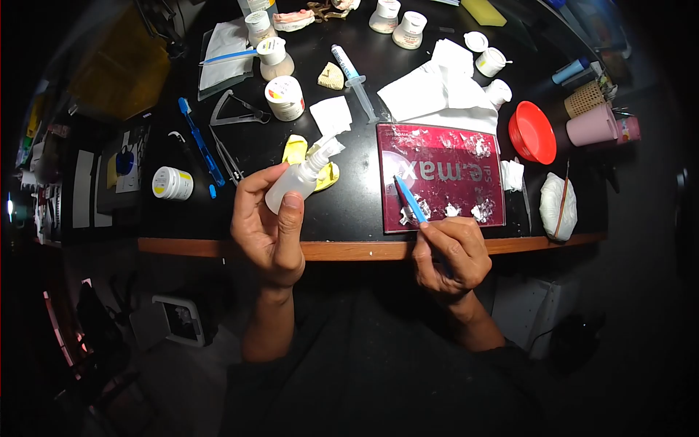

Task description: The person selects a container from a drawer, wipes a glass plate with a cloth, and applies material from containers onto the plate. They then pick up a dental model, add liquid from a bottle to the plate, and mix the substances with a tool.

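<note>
My left hand (266, 229) is closed around a small translucent spray bottle (290, 186), held tilted above the table's front edge with its nozzle toward the upper right. My right hand (455, 255) pinches a slim blue plastic tool (411, 198). The tool's tip is over the left part of a maroon mixing slab (438, 191) printed "IPS e.max"; whether it touches cannot be made out. White paste lies in smears and small lumps on the slab. Behind the bottle lies a crumpled yellow piece (295, 149), partly hidden.
Left of the slab lie a blue toothbrush (196, 142), a metal caliper (240, 113) and a white jar (172, 183). Behind are another jar (284, 98), a paste syringe (354, 81) and white tissues (415, 91). A red bowl (531, 132) and wrapped white bundle (558, 207) stand right.
</note>
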Demonstrator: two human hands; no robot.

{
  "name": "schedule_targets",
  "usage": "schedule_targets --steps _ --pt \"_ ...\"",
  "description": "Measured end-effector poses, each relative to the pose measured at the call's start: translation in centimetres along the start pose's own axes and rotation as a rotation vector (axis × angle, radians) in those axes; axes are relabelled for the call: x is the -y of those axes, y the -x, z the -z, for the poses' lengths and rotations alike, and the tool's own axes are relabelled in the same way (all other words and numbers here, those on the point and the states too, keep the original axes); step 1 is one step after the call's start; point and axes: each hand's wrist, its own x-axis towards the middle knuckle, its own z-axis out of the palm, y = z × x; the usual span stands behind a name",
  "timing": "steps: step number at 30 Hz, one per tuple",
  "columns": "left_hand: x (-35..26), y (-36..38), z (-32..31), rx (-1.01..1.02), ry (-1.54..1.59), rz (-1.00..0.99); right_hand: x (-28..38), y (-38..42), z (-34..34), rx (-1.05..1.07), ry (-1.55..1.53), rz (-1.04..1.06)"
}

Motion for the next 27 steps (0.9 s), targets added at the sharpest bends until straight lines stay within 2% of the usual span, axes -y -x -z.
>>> schedule_targets --steps 27 --pt "-0.14 0.0 0.0 -0.003 0.011 0.01 -0.21 0.35 -0.14 -0.044 0.008 -0.01"
